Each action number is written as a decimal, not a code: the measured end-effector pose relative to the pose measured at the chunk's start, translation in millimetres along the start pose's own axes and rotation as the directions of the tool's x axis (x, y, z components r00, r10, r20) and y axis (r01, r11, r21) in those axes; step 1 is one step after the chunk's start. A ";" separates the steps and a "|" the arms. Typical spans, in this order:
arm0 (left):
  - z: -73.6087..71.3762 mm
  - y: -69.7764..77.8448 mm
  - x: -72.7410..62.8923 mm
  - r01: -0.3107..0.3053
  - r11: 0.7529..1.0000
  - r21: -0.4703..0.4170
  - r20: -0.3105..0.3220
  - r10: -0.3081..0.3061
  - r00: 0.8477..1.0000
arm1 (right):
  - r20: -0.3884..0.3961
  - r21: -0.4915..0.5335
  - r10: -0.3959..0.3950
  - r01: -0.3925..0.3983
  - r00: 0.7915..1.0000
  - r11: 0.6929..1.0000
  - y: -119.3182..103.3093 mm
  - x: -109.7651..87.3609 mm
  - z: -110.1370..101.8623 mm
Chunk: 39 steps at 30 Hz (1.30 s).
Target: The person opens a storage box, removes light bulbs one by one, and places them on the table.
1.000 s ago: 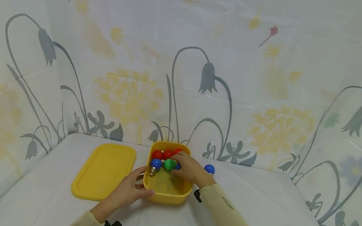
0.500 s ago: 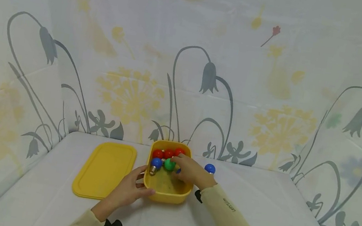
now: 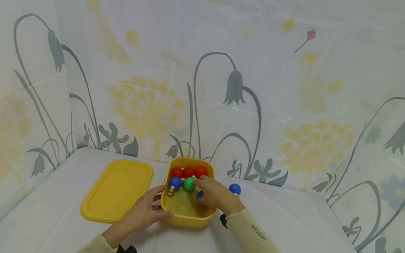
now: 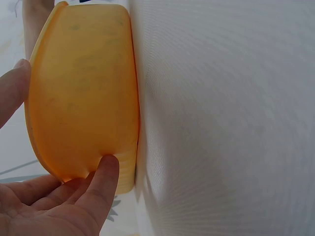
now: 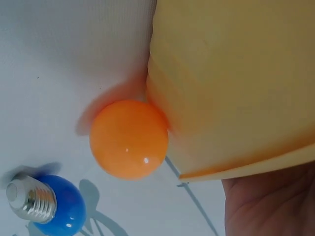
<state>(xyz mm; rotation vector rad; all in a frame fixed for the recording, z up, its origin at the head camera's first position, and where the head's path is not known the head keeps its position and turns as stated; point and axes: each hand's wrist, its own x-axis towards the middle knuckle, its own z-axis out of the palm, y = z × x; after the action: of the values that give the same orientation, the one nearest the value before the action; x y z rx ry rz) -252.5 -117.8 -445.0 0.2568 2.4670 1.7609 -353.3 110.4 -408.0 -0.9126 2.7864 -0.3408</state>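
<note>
A yellow plastic container (image 3: pixel 186 222) stands on the white-covered table with small light bulbs inside. My left hand (image 3: pixel 145 212) grips its near left corner, thumb at the rim and fingers against the side wall (image 4: pixel 81 93). My right hand (image 3: pixel 218 195) reaches in over the right rim and holds a blue bulb (image 3: pixel 199 194), mostly hidden by the fingers. Left of those fingers lies a green bulb (image 3: pixel 189 184). Another blue bulb (image 3: pixel 174 182) lies by the left wall, its metal base toward me. Red bulbs (image 3: pixel 188 172) line the far end.
A flat yellow lid (image 3: pixel 117 192) lies left of the container. Right of the container, a blue bulb (image 5: pixel 61 206) lies on the table. An orange ball-shaped thing (image 5: pixel 129 140) rests against the container's outer wall in the right wrist view. Patterned cloth (image 3: pixel 209 80) hangs behind.
My right hand has shifted slightly toward me and to the right inside the container, the blue bulb with it. More of the right red bulb shows. The left hand stays in place.
</note>
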 end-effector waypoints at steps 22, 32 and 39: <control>0.5 -1.6 -0.4 -0.031 1.000 0.001 0.008 0.031 0.999 | -0.029 -0.050 -0.057 0.055 0.998 0.997 -9.8 -8.4 1.6; 0.8 -2.0 -0.9 -0.037 0.999 -0.018 0.009 0.037 0.999 | -0.055 -0.056 -0.065 0.062 0.996 0.997 -7.3 -8.9 5.0; 1.1 0.2 -2.4 -0.028 1.000 -0.008 0.003 0.028 1.000 | -0.054 -0.045 -0.108 0.105 0.993 0.993 -8.3 -8.5 8.1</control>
<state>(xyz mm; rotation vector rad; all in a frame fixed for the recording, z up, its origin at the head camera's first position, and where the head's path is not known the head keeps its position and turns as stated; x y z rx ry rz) -250.0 -117.1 -445.3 0.2942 2.4662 1.7791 -340.0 107.7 -412.5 -1.0809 2.8124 -0.3300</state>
